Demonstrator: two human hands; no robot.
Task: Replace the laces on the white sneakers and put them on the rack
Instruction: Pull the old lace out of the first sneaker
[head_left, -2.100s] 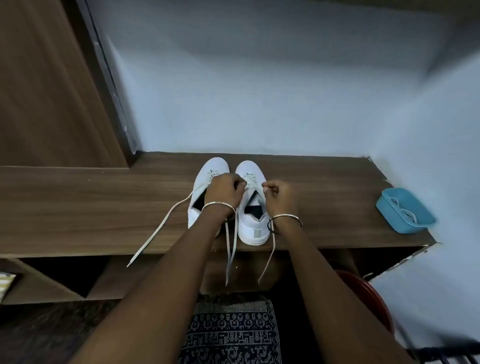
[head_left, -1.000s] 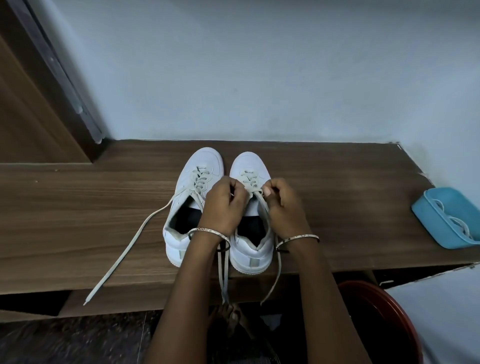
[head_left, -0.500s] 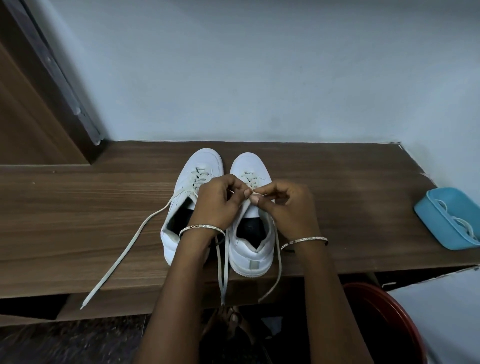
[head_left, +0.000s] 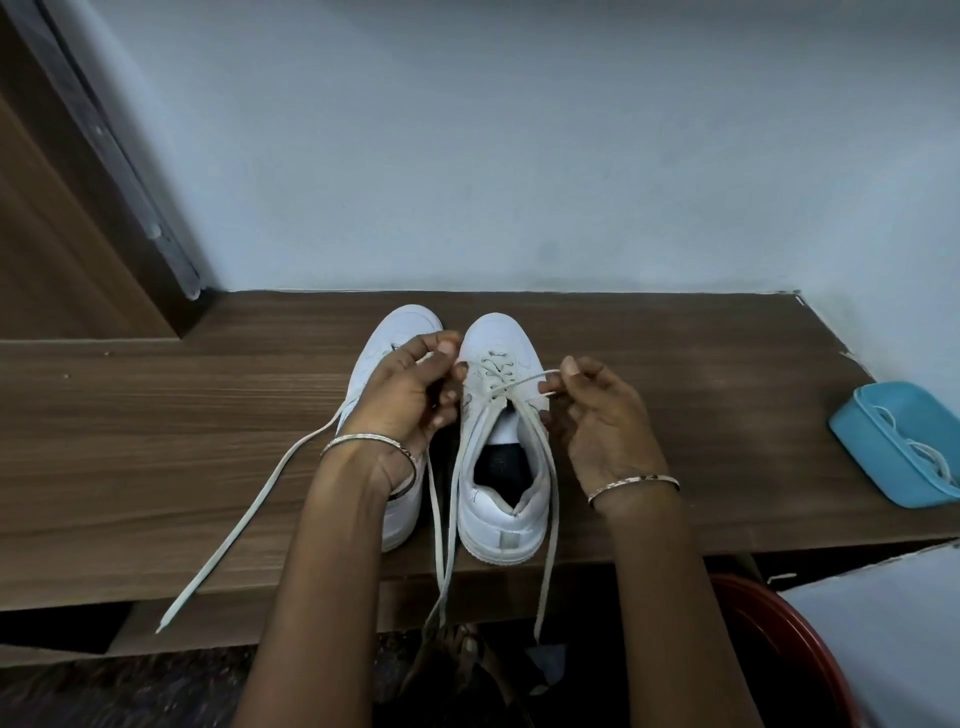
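Now, lace (head_left: 522, 381): one strand is pulled sideways over the top eyelets of the right sneaker (head_left: 498, 519); its tails hang past the shelf's front edge.
Axis: the strand runs left to right, across the shoe's toe-to-heel line. The crossing sits between your hands, seemingly nearer the left.
Right hand (head_left: 597, 421): thumb and forefinger pinch the strand; other fingers loosely curled.
Left hand (head_left: 410, 395): thumb and forefinger pinched at the shoe's left edge, apparently on the lace; the rest curled in.
Left sneaker (head_left: 400, 325): just beside, partly under your left hand; its loose lace (head_left: 244, 519) trails left.
Shelf (head_left: 156, 441): both sneakers on it, toes to the wall.
Blue tray (head_left: 883, 447): well apart, right, holding laces.
Change: half a second ago your hands met over the tongue; they have drawn apart.
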